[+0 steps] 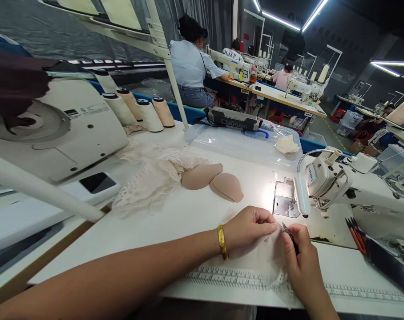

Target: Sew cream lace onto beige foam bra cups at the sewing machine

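Right of lower centre, your left hand (252, 229) is pinching pale fabric (273, 253). Your curled right hand (302, 262) is gripping a pointed tool (291, 238).

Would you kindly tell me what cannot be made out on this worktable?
Head view, all three:
Small dark pointed tool: handle end hidden by the right hand.
Sheer off-white fabric: partly covered by the left hand.
Glossy black flat object: cut off by the right picture edge.
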